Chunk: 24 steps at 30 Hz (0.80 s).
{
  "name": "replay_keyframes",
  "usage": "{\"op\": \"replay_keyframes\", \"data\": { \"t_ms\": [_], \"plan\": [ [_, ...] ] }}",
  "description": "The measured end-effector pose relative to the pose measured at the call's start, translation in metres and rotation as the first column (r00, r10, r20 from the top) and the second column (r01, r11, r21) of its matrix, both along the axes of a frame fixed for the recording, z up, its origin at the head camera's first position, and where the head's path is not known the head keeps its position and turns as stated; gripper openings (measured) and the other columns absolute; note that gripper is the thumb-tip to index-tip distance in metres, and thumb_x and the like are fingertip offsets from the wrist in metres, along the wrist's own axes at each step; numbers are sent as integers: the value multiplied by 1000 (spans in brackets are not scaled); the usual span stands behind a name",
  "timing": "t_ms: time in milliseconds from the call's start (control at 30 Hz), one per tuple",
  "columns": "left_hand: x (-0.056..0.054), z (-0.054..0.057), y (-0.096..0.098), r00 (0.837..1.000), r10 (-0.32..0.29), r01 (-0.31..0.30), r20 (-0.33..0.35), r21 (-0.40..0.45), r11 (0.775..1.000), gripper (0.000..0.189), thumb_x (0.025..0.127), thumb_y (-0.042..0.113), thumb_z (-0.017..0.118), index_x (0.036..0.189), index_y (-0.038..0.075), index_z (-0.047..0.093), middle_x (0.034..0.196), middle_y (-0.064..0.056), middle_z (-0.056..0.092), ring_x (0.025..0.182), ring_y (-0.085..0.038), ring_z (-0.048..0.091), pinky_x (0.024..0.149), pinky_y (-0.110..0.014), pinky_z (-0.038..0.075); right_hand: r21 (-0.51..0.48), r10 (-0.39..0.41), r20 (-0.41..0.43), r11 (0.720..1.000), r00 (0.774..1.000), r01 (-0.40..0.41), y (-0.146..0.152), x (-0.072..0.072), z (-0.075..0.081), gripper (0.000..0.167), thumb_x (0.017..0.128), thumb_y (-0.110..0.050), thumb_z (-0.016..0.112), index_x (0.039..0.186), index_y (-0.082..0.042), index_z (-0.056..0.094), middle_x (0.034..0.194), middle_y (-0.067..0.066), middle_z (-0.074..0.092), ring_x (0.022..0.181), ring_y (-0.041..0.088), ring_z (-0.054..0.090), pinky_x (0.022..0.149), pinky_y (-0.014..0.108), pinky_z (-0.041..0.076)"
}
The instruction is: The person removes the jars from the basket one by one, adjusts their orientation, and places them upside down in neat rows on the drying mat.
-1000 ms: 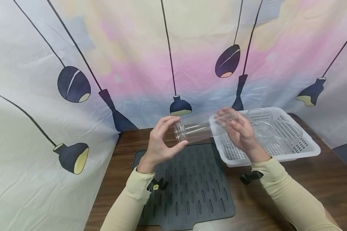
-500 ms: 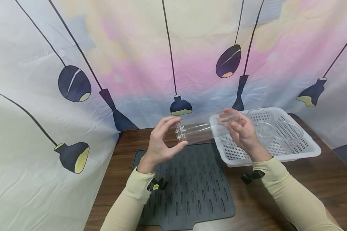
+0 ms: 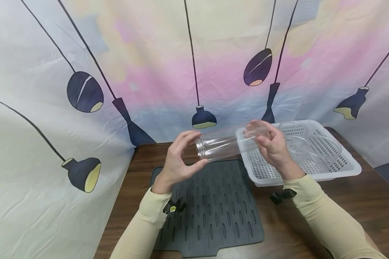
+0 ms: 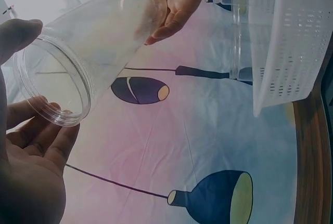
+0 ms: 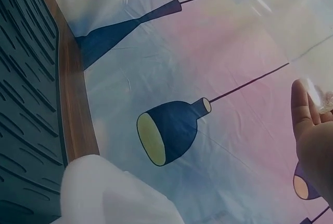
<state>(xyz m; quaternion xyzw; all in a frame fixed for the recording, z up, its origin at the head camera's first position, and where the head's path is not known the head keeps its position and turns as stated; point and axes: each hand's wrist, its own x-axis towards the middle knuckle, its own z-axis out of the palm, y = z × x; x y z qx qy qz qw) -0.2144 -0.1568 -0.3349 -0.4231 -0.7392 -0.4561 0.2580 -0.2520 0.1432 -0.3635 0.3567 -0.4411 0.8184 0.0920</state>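
A clear, tall jar [image 3: 223, 145] with a threaded, uncapped mouth lies nearly level in the air above the grey drying mat [image 3: 210, 216], between both hands. My left hand [image 3: 176, 163] grips the mouth end, thumb on one side of the rim and fingers on the other. In the left wrist view those fingers curl at the threaded rim. My right hand [image 3: 275, 149] holds the base end, its fingers behind and seen through the clear wall, thumb in front. The right wrist view catches the right hand [image 5: 315, 141] only at its edge.
A white perforated basket [image 3: 348, 171] stands at the right with several clear containers [image 3: 324, 153] inside, right behind my right hand. Under the mat and basket is a dark wooden table [image 3: 298, 230]. A printed cloth [image 3: 155, 64] with lamp drawings hangs along the back and left.
The head view has shifted slightly. Both hands keep their hold on the jar, which stays almost in the same place; the basket and mat have not moved.
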Motion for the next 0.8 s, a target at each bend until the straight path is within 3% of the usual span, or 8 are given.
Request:
{"op": "replay_keyframes", "data": {
  "t_ms": [100,333,533,800],
  "plan": [
    [0,-2,-3,1000,2,-2,5,-8,1000,65,82,31,77,135,0,54,134,-12,52,121,-24,53,103,-36,46,-5,-14,-3,1000,1000,14,-2,-1,1,45,84,-9,77,121,8,59,112,15,67,99,25,67,88,34,56],
    [0,-3,-11,1000,0,0,15,-6,1000,66,85,40,73,136,4,54,132,-13,53,120,-25,56,102,-42,47,10,-35,6,999,999,35,-1,-1,3,46,82,-9,78,122,7,59,114,15,66,101,24,68,88,33,56],
    [0,-4,-18,1000,18,-17,24,-15,1000,63,84,34,75,137,7,54,133,-12,53,119,-25,56,100,-45,47,29,-42,31,999,999,42,3,-1,3,44,84,-1,74,124,8,57,115,15,65,99,23,67,87,31,56],
    [3,-9,-26,994,86,-80,61,-94,992,69,80,22,80,141,11,50,136,-11,52,122,-27,55,103,-42,45,121,-156,64,982,986,147,5,0,7,42,80,7,73,121,6,60,115,12,62,96,21,64,82,28,57]
  ]
}}
